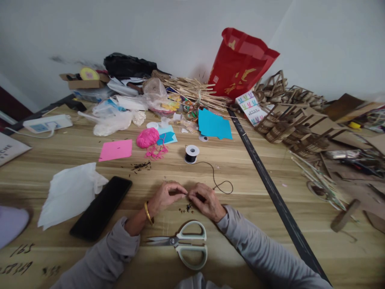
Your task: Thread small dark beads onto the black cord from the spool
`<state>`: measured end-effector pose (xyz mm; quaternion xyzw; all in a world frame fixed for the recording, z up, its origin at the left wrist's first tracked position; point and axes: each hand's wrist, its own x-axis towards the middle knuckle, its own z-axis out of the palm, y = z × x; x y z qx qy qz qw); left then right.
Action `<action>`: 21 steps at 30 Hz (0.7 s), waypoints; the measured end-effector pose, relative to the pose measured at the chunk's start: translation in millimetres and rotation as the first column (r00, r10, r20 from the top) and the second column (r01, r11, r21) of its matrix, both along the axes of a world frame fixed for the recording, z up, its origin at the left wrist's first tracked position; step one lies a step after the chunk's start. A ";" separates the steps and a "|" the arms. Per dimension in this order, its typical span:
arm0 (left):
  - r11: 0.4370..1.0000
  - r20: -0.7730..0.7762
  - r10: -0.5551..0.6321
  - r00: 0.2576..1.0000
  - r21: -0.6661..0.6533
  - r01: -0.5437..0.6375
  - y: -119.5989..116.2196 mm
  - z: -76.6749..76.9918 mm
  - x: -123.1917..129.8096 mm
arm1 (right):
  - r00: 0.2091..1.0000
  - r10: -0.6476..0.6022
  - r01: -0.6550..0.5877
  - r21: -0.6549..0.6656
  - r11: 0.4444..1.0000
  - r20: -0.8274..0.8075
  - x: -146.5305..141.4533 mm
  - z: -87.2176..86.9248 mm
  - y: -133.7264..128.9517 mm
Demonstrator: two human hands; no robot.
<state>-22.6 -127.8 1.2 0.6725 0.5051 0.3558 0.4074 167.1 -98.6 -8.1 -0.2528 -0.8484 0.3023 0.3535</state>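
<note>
Thumb and finger of my left hand (pixel 169 195) are closed in a pinch, meeting the pinched fingertips of my right hand (pixel 207 201) above the table. A thin dark bit of black cord (pixel 213 175) shows between the fingertips. That cord curls over the table behind my right hand and leads back to a white spool (pixel 192 151) wound with black. Several small dark and brownish beads (pixel 189 208) lie just below my fingertips. Nearer to me rest scissors (pixel 191 237) with pale handles, blades pointing left. Whether a bead sits on the cord is too small to tell.
Left of my hands lie a black phone (pixel 101 208), a white tissue (pixel 69 192), pink paper (pixel 116 150) and small dark pieces (pixel 140 166). Farther back are pink yarn (pixel 147 137), blue paper (pixel 214 123) and a red bag (pixel 240 64). Woven baskets (pixel 279 130) crowd the right.
</note>
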 end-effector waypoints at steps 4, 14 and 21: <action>1.000 0.022 0.009 1.000 -0.005 -0.009 0.0 -0.3 0.3 | 1.000 0.000 0.000 -0.002 1.000 -0.007 0.1 -0.1 0.0; 0.999 0.009 0.027 1.000 -0.020 -0.027 -0.1 -0.4 0.3 | 1.000 0.000 0.000 0.010 1.000 -0.006 -0.5 0.4 -0.2; 1.000 0.005 0.024 1.000 -0.011 -0.024 -0.7 0.5 0.4 | 1.000 0.004 -0.004 0.001 1.000 -0.007 -0.4 -0.4 -0.1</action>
